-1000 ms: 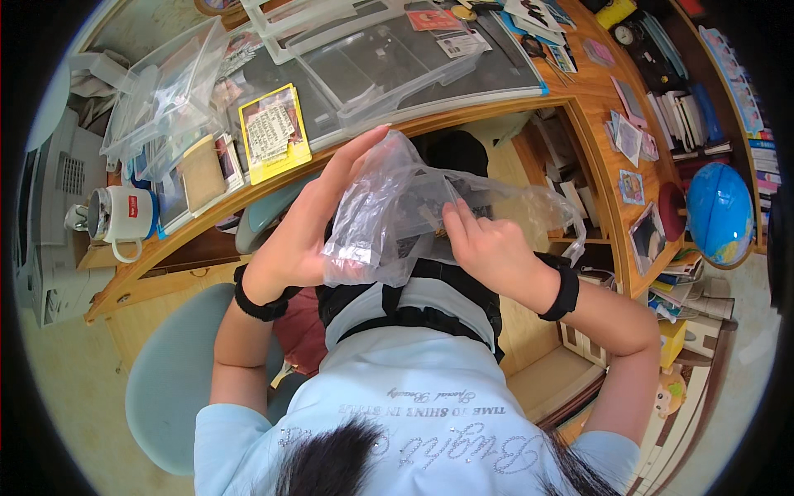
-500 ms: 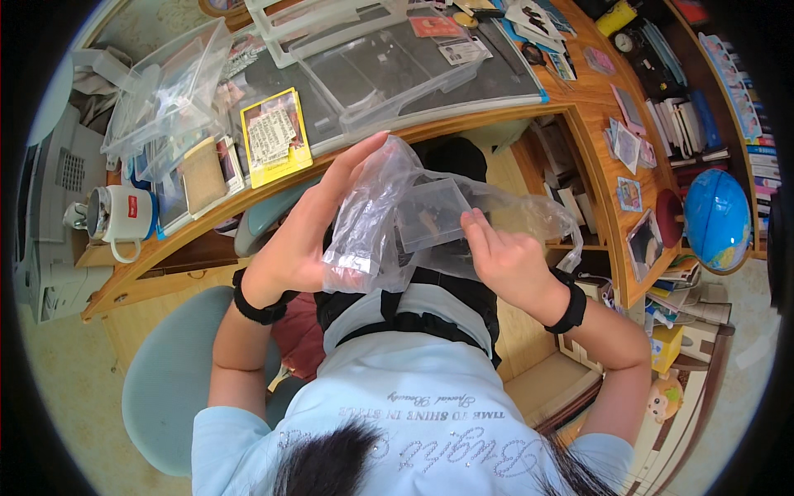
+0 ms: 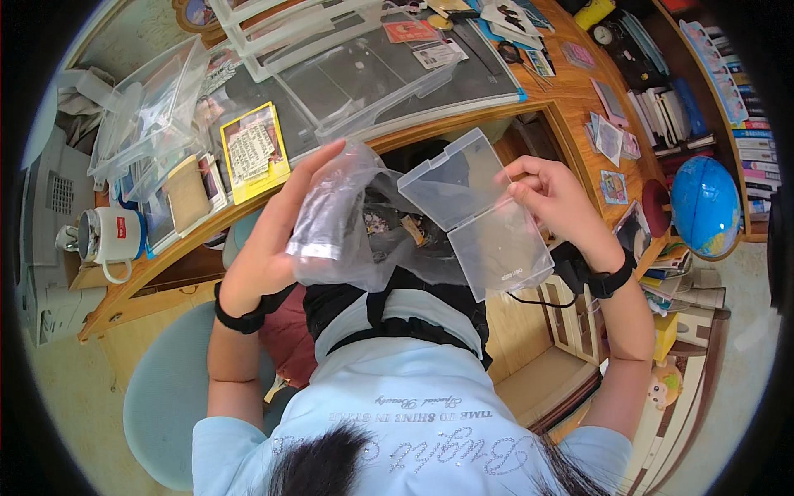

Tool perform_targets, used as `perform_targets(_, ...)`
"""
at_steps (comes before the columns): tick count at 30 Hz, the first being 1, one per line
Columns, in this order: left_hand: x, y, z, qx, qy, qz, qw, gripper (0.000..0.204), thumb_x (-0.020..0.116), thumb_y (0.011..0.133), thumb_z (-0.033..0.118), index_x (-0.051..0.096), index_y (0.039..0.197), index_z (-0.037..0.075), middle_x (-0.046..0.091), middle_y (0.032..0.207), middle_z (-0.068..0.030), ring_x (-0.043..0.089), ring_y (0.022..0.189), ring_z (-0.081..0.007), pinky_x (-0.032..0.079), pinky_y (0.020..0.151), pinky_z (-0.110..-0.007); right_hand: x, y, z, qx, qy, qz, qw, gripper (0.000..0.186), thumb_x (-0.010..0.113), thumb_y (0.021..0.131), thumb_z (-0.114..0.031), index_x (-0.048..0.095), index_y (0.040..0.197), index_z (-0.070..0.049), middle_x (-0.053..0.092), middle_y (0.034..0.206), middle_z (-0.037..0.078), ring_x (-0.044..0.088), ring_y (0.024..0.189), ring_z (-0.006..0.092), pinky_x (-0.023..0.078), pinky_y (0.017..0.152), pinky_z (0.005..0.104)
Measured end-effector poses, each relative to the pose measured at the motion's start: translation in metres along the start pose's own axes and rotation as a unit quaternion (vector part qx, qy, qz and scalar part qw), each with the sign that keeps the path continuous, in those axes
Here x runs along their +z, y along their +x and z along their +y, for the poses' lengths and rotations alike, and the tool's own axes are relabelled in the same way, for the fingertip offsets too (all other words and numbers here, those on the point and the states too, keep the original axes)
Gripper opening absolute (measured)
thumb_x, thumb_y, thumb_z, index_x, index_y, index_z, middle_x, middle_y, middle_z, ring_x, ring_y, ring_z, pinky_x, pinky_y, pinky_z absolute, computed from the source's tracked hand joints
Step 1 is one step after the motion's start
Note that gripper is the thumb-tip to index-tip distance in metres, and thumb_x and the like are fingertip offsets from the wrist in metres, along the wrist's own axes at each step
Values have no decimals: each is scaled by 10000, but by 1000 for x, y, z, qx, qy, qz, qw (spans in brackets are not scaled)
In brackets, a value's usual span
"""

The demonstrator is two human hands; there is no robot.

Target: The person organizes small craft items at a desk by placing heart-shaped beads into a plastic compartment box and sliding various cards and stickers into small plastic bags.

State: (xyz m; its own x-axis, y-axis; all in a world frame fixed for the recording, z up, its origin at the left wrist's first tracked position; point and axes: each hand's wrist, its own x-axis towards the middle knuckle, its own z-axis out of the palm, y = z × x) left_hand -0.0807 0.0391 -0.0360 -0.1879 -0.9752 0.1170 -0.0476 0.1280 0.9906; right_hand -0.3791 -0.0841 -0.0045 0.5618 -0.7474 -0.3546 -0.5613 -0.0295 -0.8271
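A thin clear plastic bag (image 3: 335,211) hangs in front of my waist. My left hand (image 3: 271,236) grips it by its left side, thumb and fingers spread wide around it. Small scraps (image 3: 413,230) show at the bag's mouth, some whitish and one tan; their kind is too small to make out. To the right of the mouth, a clear hinged plastic box (image 3: 504,252) stands unfolded, lid and base apart. My right hand (image 3: 562,202) pinches its right edge near the hinge with thumb and fingers. Nothing is visible inside the box.
Ahead is a wooden desk (image 3: 546,124) bearing a clear drawer (image 3: 331,124), stacked clear trays (image 3: 149,116), a yellow-edged card sheet (image 3: 256,153) and a white mug (image 3: 118,234). A globe (image 3: 707,202) stands at right. A chair (image 3: 169,397) is at my left.
My right hand has drawn the clear box up and right, out of the bag, and the box now lies unfolded. My left hand and the bag have shifted slightly left.
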Motion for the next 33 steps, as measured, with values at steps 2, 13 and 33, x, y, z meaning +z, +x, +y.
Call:
perform_targets(2,-7,1,1,35,51,-14,998,653,609,692,81,383,1294,-31,458,1293,-146,445,1196,-218,332,1000,-342,-4,-1,1,5,17,-8,1000,164,483,865,-54,549,1007,-4,647,738,32,469,486,15,388,438,177)
perform_targets(13,-13,53,16,74,-146,32,986,752,692,738,367,352,1309,15,453,1269,-130,451,1193,-243,368,955,-343,-24,4,-29,-65,180,6,982,216,508,902,-174,523,1052,-19,654,883,100,550,525,73,442,501,182)
perform_targets(33,27,92,-2,32,-262,66,962,1156,827,605,241,10,1417,153,275,1349,-142,487,1144,-355,501,861,-408,18,42,-17,-111,312,-65,941,400,495,923,-276,413,1227,-30,553,1130,121,624,895,193,521,773,312)
